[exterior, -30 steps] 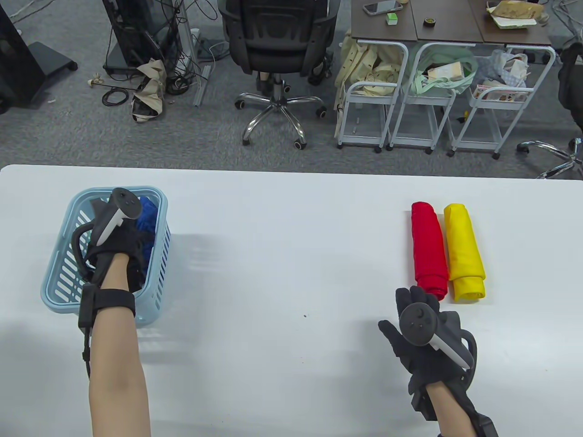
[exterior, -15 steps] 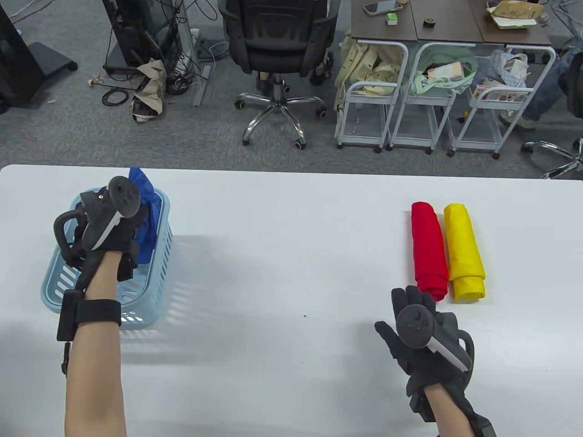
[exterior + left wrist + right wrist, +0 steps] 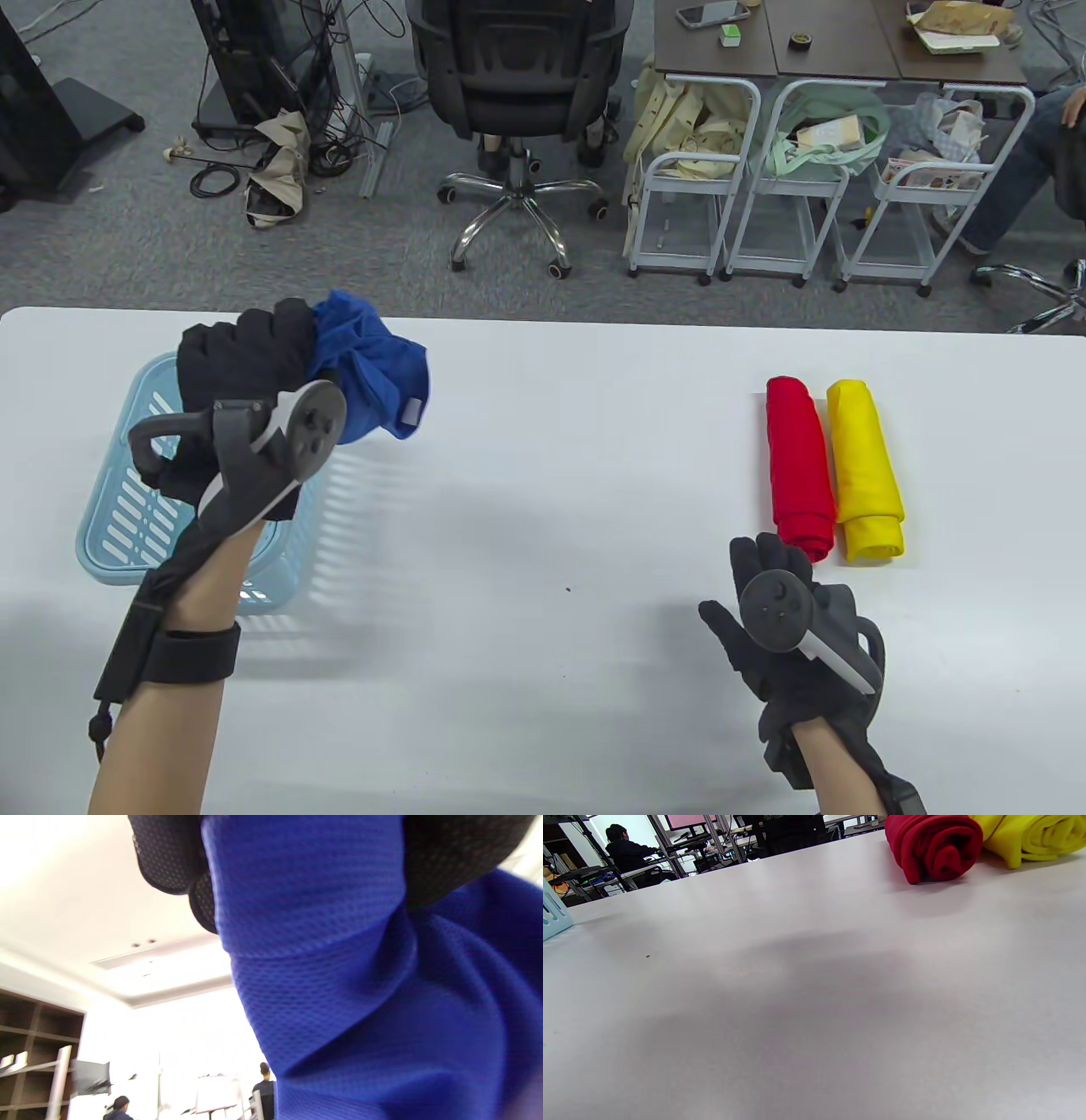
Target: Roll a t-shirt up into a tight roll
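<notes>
Bright, even overhead light; soft shadows pool on the tabletop [image 3: 543,407]; left wrist view's ceiling blows out white, cloth [image 3: 360,984] slightly blurred.

In the table view the left hand [image 3: 246,356] and its tracker [image 3: 254,454] cover part of the light blue basket [image 3: 110,526], so its contents cannot be told. The blue t-shirt [image 3: 373,373] is bunched, its shape unreadable; in the left wrist view it runs off the edges from 12 round to 6 o'clock. The right hand [image 3: 785,632] hides its palm, and its fingers do not appear in the right wrist view. There the yellow roll [image 3: 1035,836] is cut off at 2 o'clock.
</notes>
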`<state>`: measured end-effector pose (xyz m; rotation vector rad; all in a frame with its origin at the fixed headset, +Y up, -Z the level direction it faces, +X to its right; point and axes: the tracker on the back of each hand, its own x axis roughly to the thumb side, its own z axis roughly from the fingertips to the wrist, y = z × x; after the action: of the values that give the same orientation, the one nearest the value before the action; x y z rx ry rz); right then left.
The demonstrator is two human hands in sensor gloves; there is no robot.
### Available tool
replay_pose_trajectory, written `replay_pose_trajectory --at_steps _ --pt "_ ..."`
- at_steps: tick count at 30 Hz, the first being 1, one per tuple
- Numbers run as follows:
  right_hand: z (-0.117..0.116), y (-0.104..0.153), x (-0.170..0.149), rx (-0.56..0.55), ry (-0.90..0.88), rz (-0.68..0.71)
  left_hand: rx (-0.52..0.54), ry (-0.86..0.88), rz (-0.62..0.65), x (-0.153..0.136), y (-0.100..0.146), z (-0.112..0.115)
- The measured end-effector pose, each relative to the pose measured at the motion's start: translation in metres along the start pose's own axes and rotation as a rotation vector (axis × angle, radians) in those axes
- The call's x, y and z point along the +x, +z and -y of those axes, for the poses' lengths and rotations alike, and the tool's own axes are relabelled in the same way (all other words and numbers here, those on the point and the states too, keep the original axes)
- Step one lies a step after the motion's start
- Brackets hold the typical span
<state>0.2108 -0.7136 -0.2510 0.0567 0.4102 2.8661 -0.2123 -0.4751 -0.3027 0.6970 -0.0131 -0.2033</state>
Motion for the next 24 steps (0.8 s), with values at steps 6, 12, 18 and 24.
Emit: replay_pose_trajectory --at_steps 6,12,18,24 --pt "0.000 0.000 0.000 0.002 -0.001 0.001 -0.027 0.239 0.177 0.050 0.035 -0.020" --pt "0.000 0.001 0.000 0.008 -0.007 0.000 -0.267 0.516 0.346 0.094 0.075 0.019" --pt "0.001 0.002 0.000 0.010 -0.006 0.005 -0.680 0.477 0.272 0.112 0.117 0.120" --pt "-0.003 0.001 0.005 0.031 0.018 0.022 -0.897 0.512 0.290 0.115 0.171 0.152"
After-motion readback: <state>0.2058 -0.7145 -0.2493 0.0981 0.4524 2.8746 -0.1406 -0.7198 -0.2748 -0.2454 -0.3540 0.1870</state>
